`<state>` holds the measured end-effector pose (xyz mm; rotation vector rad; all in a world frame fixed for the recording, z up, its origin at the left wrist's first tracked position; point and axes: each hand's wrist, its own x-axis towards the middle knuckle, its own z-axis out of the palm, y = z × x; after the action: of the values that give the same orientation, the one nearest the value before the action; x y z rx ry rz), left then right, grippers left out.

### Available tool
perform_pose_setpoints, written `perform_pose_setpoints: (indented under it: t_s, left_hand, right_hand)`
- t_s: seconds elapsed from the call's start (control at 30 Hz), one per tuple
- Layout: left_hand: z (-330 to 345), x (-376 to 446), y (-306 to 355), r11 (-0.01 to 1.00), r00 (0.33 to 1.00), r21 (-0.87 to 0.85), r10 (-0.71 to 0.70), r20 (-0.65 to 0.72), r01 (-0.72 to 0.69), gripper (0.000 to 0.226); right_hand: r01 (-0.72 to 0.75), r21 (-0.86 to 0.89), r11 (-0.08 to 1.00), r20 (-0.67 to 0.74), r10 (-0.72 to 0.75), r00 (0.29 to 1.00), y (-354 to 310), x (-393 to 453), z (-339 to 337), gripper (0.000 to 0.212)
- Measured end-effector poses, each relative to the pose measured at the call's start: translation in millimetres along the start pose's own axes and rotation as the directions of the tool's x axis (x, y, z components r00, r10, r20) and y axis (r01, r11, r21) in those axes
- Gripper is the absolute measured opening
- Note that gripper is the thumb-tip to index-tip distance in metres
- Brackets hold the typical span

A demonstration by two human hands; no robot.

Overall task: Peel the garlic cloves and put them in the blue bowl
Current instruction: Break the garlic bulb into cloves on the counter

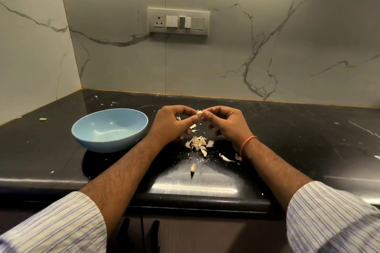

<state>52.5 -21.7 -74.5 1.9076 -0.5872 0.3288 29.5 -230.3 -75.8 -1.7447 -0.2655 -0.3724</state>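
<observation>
A person in a striped shirt works over a black stone bench (287,125), both hands raised just above its surface. The left hand (170,124) and the right hand (224,122) meet fingertip to fingertip, each pinching the same garlic clove (199,113) between thumb and forefinger, with the other fingers curled beneath. Flakes of papery skin cling to the clove.

Taking the blue bowl (110,129) as the landmark: it sits on the bench to the left of the left hand, close beside the wrist, and appears to hold no cloves, only a small yellowish speck near its bottom. The held clove hangs in the air to the right of the bowl's rim. A heap of garlic peelings (199,143) lies on the bench right of the bowl and nearer the viewer, under the hands. A single pointed peel (193,168) rests further toward the bench edge. One small clove-like piece (43,119) lies well left of the bowl. An orange thread band (247,144) circles the right wrist. A switch plate (178,21) is set in the marble wall behind the bowl.
</observation>
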Motion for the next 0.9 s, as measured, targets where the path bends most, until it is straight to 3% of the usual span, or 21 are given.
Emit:
perform_pose_setpoints:
  t_s: [0.4,0.9]
  left_hand:
    - [3.2,0.3,2.6,1.000,0.999,-0.009,0.008,0.050,-0.008,0.016]
    - [6.5,2.4,-0.6,0.999,0.995,0.013,-0.051,0.084,0.050,0.011]
  right_hand:
    - [-0.110,0.100,0.989,0.011,0.110,0.994,0.8,0.1,0.8,0.022]
    - [-0.120,0.100,0.988,0.129,0.106,0.986,3.5,2.3,-0.5,0.023]
